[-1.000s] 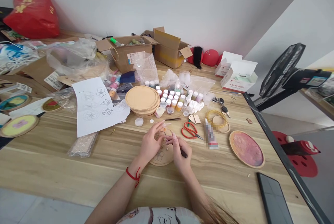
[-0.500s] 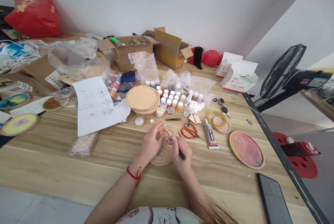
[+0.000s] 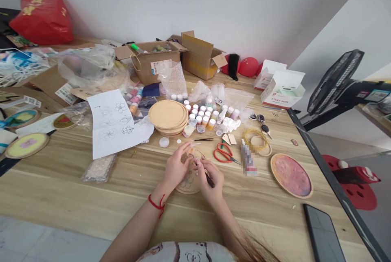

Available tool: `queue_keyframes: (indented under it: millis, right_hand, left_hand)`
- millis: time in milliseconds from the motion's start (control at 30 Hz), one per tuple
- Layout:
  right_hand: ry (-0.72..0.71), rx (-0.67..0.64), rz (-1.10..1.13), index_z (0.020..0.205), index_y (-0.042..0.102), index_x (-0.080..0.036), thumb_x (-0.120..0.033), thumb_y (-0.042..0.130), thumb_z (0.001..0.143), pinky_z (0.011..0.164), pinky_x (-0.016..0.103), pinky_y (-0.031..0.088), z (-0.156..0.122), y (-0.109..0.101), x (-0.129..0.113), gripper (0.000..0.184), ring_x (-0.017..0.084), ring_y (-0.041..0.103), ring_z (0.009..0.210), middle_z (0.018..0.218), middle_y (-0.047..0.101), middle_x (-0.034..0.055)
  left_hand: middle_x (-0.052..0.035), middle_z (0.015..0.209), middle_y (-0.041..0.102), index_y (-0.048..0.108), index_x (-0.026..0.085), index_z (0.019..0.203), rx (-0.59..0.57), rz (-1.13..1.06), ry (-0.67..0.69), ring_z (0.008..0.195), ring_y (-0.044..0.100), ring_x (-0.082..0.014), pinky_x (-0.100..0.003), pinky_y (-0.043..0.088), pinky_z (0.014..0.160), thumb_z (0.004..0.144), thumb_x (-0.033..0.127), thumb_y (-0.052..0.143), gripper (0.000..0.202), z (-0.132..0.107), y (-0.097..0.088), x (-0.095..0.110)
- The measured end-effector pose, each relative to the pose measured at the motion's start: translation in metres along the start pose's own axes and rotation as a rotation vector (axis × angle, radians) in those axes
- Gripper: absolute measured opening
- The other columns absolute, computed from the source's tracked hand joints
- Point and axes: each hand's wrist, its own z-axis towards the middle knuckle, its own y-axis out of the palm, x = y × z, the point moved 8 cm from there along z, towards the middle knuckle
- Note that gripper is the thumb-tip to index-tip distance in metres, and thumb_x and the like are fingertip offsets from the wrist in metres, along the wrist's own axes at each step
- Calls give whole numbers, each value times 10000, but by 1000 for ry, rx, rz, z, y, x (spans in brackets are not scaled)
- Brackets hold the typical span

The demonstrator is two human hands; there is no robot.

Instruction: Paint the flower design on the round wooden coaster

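Workpiece: a round wooden disc [image 3: 187, 190] lies flat on the bench [image 3: 137, 209], directly in front of the person and partly hidden under both hands. A line-drawn flower shows on its near part.

Right hand [image 3: 210, 177]: fingers are closed around a dark-handled tool [image 3: 209, 180], its handle slanting back across the palm. The tool's tip is too small to make out.

Left hand [image 3: 177, 166]: fingers are bent above the disc, with the fingertips close to those of the right hand. Whether they pinch a small piece cannot be told.

Recommended handling:
1. Grip the tool lightly and steer with the fingers, not the wrist.
2. Brace the side of a hand on the bench to steady fine movement.
3. Present any small piece to the tool tip in short, controlled strokes; excess pressure could bend or mark it.
4. Hold sleeves and fingertips clear of the drawn lines, as contact could smudge them.

Within reach: tweezers [image 3: 204, 139] lie just beyond the fingers; red-handled scissors [image 3: 222, 154] rest to the right. The sheet of drawings [image 3: 106, 131] lies to the left for reference.
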Motion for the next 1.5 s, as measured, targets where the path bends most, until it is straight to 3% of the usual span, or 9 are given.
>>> queue_keyframes:
  millis: [133, 267, 667, 800, 933, 1033, 1167, 1300, 1500]
  right_hand:
    - [155, -21, 175, 778, 734, -192, -313, 586, 933, 876, 373, 586, 1, 1, 9, 246, 244, 725, 976, 921, 754, 110]
    - [168, -36, 176, 786, 718, -189, -308, 575, 940, 891, 374, 569, 3, 1, 10, 242, 243, 717, 996, 889, 746, 100]
    - [-290, -35, -163, 1000, 622, -219, -82, 521, 921, 1022, 475, 522, -3, 3, -17, 188, 209, 673, 1016, 1029, 697, 102]
    - [-368, -110, -242, 1038, 606, -219, -56, 530, 903, 1047, 537, 491, -7, 12, -21, 225, 214, 673, 991, 1027, 694, 101]
    - [-365, -116, -264, 969, 619, -226, -64, 530, 890, 995, 498, 524, -7, 12, -22, 201, 202, 680, 885, 898, 697, 65]
    - [-253, -78, -182, 874, 634, -228, -106, 526, 901, 974, 450, 534, -4, 7, -14, 165, 192, 678, 839, 825, 689, 46]
    - [39, 23, -49, 716, 622, -221, -237, 559, 919, 924, 403, 535, 1, -5, 9, 213, 189, 679, 784, 727, 682, 28]
    - [383, 98, 204, 731, 619, -209, -401, 582, 910, 699, 340, 543, 0, -9, 36, 265, 188, 666, 606, 632, 686, 13]
    - [610, 157, 586, 688, 643, -216, -432, 675, 812, 701, 343, 520, -1, -4, 56, 251, 185, 659, 563, 714, 740, 14]
  left_hand:
    - [-70, 1332, 649, 489, 262, 1332, 5, -3, 12, 1223, 627, -200, -367, 504, 1038, 865, 80, 555, 505, 0, 0, 3]
    - [-65, 1320, 656, 487, 264, 1333, 9, -11, 2, 1227, 623, -198, -364, 503, 1038, 865, 84, 564, 508, 0, 0, 1]
    - [-75, 1331, 647, 485, 254, 1333, 14, -37, 59, 1213, 633, -197, -373, 510, 1038, 882, 114, 572, 480, -1, 1, 4]
    - [-72, 1326, 650, 481, 252, 1347, 23, -27, 57, 1215, 632, -199, -367, 515, 1031, 868, 89, 564, 513, -1, 0, 1]
    - [-52, 1322, 652, 503, 270, 1346, -29, 45, 126, 1210, 631, -191, -392, 479, 1080, 879, 84, 542, 505, -1, 6, 2]
    - [-45, 1299, 667, 519, 269, 1336, -30, 125, 217, 1246, 604, -201, -428, 440, 1121, 900, 105, 532, 466, -3, 7, 9]
    - [-46, 1304, 666, 528, 271, 1338, -8, 199, 299, 1317, 543, -225, -450, 449, 1114, 921, 163, 553, 432, -6, 7, 15]
    - [-38, 1258, 693, 525, 281, 1341, -10, 204, 286, 1322, 541, -231, -454, 464, 1100, 915, 163, 564, 444, -7, 10, 13]
    - [-67, 1282, 678, 501, 269, 1337, 24, 52, 219, 1209, 637, -220, -417, 505, 1057, 889, 140, 596, 476, -6, 8, 11]
